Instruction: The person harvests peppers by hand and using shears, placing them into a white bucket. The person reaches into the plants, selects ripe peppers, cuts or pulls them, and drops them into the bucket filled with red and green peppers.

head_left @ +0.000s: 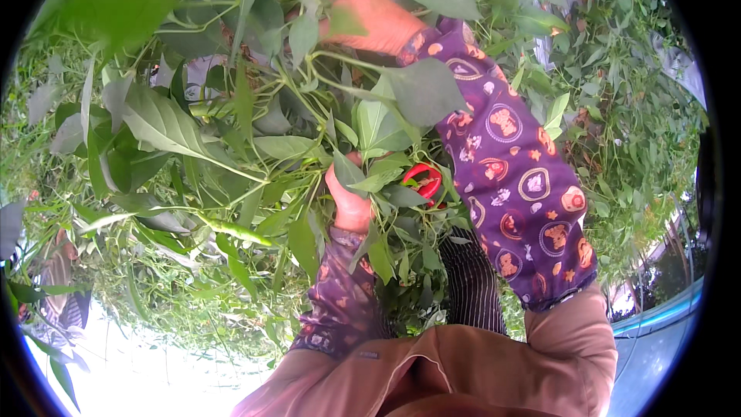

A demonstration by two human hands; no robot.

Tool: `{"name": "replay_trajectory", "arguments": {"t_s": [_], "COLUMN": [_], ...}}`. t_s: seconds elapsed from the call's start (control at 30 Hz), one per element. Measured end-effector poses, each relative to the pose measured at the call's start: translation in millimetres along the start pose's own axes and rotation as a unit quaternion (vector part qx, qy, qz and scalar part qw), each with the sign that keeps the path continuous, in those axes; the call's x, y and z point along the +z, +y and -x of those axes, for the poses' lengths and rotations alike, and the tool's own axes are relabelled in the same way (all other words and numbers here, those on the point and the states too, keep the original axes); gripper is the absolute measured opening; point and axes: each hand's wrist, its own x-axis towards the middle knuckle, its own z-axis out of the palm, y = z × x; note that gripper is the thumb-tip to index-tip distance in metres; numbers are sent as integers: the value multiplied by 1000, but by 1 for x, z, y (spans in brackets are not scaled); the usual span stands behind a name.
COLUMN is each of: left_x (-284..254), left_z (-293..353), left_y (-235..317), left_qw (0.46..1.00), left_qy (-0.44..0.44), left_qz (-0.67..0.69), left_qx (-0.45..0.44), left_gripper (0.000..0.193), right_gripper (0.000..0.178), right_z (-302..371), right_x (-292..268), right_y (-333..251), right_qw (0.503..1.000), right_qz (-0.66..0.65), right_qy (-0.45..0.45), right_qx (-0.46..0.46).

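My right hand point(374, 19) reaches far forward into a leafy pepper plant point(297, 147). Leaves cover its fingers, with a small patch of red showing beside them. Nearer to me, my left hand point(351, 202) is in among the stems, its thumb side in sight and the other fingers behind leaves. What either hand holds, if anything, is hidden. Just right of the left hand, a shiny red curved thing point(423, 183) shows as a ring between leaves; its kind is unclear. A long pale green chili pepper point(235, 229) hangs to the left of that hand.
Large leaves point(112, 4) hang close at the upper left. More plants point(633, 131) grow along the right side, with pale sheeting point(679, 69) beyond them. A blue-edged surface point(664, 324) lies at the lower right. Strong glare whitens the lower left.
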Motion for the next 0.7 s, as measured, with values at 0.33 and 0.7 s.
{"name": "replay_trajectory", "arguments": {"t_s": [0.33,0.7], "left_x": [13,11], "left_z": [-3,-4], "left_y": [4,1], "left_qw": [998,999], "left_qy": [40,40], "left_qz": [-24,-34], "left_qx": [-42,-12], "left_gripper": [53,54], "right_gripper": [43,27], "right_z": [43,133], "right_x": [-25,-110], "right_y": [-51,-45], "right_qw": [983,937], "right_qz": [156,159], "right_qy": [81,-25], "right_qx": [49,311]}}
